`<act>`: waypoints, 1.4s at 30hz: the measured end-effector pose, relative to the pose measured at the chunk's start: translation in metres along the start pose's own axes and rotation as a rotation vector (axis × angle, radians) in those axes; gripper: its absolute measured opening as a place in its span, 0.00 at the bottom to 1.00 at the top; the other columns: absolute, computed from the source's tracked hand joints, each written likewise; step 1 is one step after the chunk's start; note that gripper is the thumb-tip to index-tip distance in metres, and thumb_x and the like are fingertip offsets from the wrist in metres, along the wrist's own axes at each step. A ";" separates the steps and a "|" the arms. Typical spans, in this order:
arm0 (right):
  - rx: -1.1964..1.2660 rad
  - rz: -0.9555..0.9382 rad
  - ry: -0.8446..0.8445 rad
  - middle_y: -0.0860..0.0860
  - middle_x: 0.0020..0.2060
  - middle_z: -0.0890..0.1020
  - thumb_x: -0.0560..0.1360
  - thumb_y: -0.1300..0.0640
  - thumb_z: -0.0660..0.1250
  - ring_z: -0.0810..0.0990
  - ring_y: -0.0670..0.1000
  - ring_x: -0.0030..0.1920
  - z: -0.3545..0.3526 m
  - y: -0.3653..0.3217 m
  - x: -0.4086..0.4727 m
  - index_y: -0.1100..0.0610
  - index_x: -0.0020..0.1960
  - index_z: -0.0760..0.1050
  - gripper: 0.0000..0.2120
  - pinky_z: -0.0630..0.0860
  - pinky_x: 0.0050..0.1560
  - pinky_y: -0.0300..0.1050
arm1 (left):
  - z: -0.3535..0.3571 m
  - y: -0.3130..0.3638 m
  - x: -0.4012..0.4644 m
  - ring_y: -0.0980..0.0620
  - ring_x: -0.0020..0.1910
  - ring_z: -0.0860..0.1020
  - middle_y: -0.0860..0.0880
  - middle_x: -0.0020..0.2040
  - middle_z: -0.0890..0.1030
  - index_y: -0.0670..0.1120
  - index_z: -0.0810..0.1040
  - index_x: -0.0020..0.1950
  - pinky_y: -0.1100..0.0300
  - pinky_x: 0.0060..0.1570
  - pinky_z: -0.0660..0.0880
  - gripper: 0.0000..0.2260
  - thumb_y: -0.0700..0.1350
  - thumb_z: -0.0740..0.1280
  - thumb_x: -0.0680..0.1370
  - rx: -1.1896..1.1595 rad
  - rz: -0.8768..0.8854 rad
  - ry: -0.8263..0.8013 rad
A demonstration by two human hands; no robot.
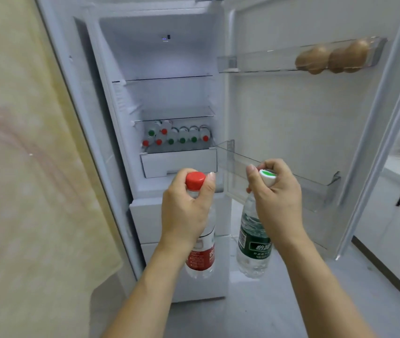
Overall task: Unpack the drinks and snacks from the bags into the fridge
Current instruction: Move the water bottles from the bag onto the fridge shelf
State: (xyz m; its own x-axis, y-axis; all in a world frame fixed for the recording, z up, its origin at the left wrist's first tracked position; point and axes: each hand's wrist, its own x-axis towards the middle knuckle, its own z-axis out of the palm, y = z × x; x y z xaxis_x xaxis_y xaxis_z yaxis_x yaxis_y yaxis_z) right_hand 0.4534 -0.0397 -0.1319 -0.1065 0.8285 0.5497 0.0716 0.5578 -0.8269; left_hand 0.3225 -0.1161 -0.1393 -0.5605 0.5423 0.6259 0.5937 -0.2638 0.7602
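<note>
A dozen or so bottles (177, 136) are already stowed on the fridge (165, 59) shelf at centre frame, while two more are gripped by the necks below: the red-capped bottle (200, 240) in the left hand (186, 211), the green-labelled bottle (253, 242) in the right hand (277, 193), fingers curled tight.

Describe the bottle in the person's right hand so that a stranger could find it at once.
In front of the open white fridge, two hands each hold a clear plastic water bottle by its neck. The right hand, near the empty clear door shelf, grips the green-labelled bottle. Its white cap with a green top differs from the other's red cap and red label.
</note>
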 end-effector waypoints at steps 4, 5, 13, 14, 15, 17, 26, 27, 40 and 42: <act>0.061 0.002 -0.019 0.54 0.31 0.80 0.77 0.47 0.67 0.71 0.48 0.26 0.036 0.003 0.016 0.50 0.42 0.70 0.10 0.70 0.30 0.45 | -0.016 -0.021 0.024 0.51 0.37 0.80 0.50 0.35 0.80 0.48 0.74 0.42 0.61 0.39 0.75 0.11 0.54 0.67 0.78 0.035 -0.016 0.018; 0.077 0.008 -0.024 0.54 0.31 0.81 0.77 0.47 0.67 0.73 0.50 0.27 0.046 0.004 0.019 0.50 0.42 0.70 0.10 0.71 0.31 0.46 | -0.019 -0.027 0.030 0.51 0.37 0.80 0.50 0.35 0.80 0.49 0.74 0.42 0.61 0.39 0.76 0.11 0.55 0.67 0.77 0.044 -0.018 0.021; 0.109 0.029 -0.098 0.53 0.33 0.81 0.77 0.46 0.66 0.76 0.52 0.31 0.096 0.021 0.051 0.50 0.43 0.71 0.10 0.73 0.34 0.46 | -0.024 -0.069 0.069 0.50 0.37 0.80 0.49 0.36 0.80 0.50 0.73 0.42 0.55 0.41 0.77 0.08 0.51 0.68 0.77 0.071 -0.077 0.046; 0.108 0.030 -0.109 0.53 0.33 0.81 0.77 0.46 0.66 0.76 0.53 0.31 0.100 0.024 0.057 0.50 0.43 0.71 0.10 0.73 0.34 0.46 | -0.021 -0.073 0.073 0.50 0.37 0.80 0.49 0.36 0.80 0.50 0.73 0.42 0.57 0.41 0.77 0.08 0.51 0.68 0.77 0.072 -0.086 0.052; 0.107 0.029 -0.117 0.53 0.33 0.81 0.77 0.47 0.66 0.77 0.54 0.32 0.104 0.027 0.063 0.50 0.43 0.71 0.09 0.74 0.34 0.46 | -0.018 -0.076 0.078 0.51 0.37 0.79 0.50 0.36 0.80 0.50 0.73 0.42 0.58 0.41 0.76 0.07 0.51 0.67 0.77 0.074 -0.093 0.062; 0.114 0.022 -0.125 0.53 0.32 0.81 0.77 0.48 0.67 0.78 0.55 0.34 0.111 0.032 0.077 0.50 0.42 0.71 0.09 0.73 0.34 0.45 | -0.010 -0.083 0.087 0.51 0.37 0.79 0.50 0.35 0.80 0.50 0.73 0.42 0.61 0.40 0.76 0.07 0.50 0.68 0.76 0.077 -0.103 0.088; 0.139 -0.014 -0.187 0.54 0.34 0.81 0.76 0.45 0.67 0.72 0.52 0.28 0.148 0.053 0.132 0.48 0.42 0.70 0.10 0.72 0.32 0.47 | 0.004 -0.108 0.132 0.52 0.35 0.78 0.51 0.34 0.78 0.48 0.73 0.41 0.63 0.37 0.74 0.07 0.44 0.70 0.76 0.117 -0.105 0.211; 0.151 -0.011 -0.199 0.54 0.33 0.81 0.76 0.46 0.67 0.72 0.48 0.27 0.155 0.054 0.135 0.49 0.42 0.70 0.10 0.71 0.31 0.45 | 0.003 -0.112 0.137 0.51 0.35 0.78 0.50 0.33 0.78 0.48 0.73 0.40 0.62 0.37 0.74 0.07 0.44 0.70 0.76 0.123 -0.102 0.223; 0.181 0.007 -0.185 0.51 0.35 0.81 0.77 0.49 0.67 0.74 0.38 0.27 0.259 0.069 0.190 0.52 0.43 0.71 0.09 0.67 0.28 0.26 | -0.025 -0.196 0.232 0.49 0.36 0.78 0.49 0.35 0.80 0.48 0.73 0.40 0.63 0.37 0.75 0.06 0.47 0.69 0.74 0.102 -0.049 0.232; 0.173 0.003 -0.166 0.52 0.35 0.81 0.77 0.49 0.67 0.74 0.39 0.28 0.271 0.072 0.199 0.52 0.42 0.71 0.09 0.68 0.29 0.26 | -0.027 -0.209 0.247 0.47 0.36 0.78 0.48 0.35 0.80 0.50 0.73 0.40 0.58 0.39 0.76 0.06 0.50 0.68 0.73 0.089 -0.045 0.229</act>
State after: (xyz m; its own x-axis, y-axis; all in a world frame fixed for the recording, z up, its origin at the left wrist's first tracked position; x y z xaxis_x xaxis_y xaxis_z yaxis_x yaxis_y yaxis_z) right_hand 0.1687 0.1522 -0.1141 -0.2689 0.8031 0.5318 -0.0974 0.5266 -0.8445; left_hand 0.0444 0.0511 -0.1390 -0.6976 0.3545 0.6226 0.6079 -0.1670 0.7762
